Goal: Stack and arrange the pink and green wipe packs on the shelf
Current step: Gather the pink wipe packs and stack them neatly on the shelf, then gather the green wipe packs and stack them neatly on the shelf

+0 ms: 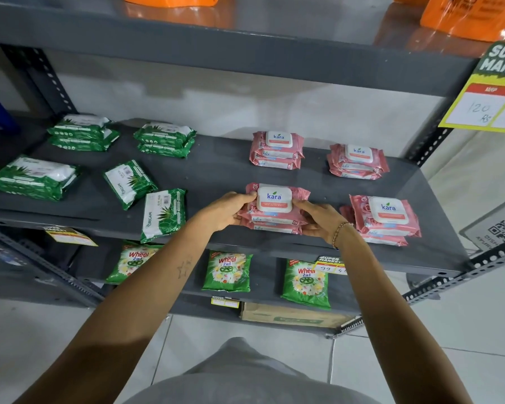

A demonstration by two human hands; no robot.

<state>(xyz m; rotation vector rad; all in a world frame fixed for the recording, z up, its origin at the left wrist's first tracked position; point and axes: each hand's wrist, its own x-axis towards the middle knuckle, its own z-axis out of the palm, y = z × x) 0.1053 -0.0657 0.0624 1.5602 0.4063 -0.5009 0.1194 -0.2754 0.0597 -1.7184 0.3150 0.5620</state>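
A stack of pink wipe packs (pixel 274 209) sits near the front middle of the grey shelf (pixel 216 176). My left hand (pixel 226 212) grips its left side and my right hand (pixel 318 218) grips its right side. Other pink stacks stand at the front right (pixel 387 218), back middle (pixel 277 150) and back right (pixel 357 161). On the left half, green wipe packs lie in stacks at the back left (pixel 83 132), back centre (pixel 165 139) and front left (pixel 34 177). Two single green packs (pixel 129 183) (pixel 164 214) lie askew, the nearer one overhanging the shelf's front edge.
The shelf below holds green detergent pouches (pixel 227 271) and a cardboard box (pixel 292 316). Orange bags (pixel 464 16) sit on the shelf above. A yellow price sign (pixel 490 106) hangs at the right, small price tags (pixel 331 265) on the shelf edges. Perforated metal uprights frame both sides.
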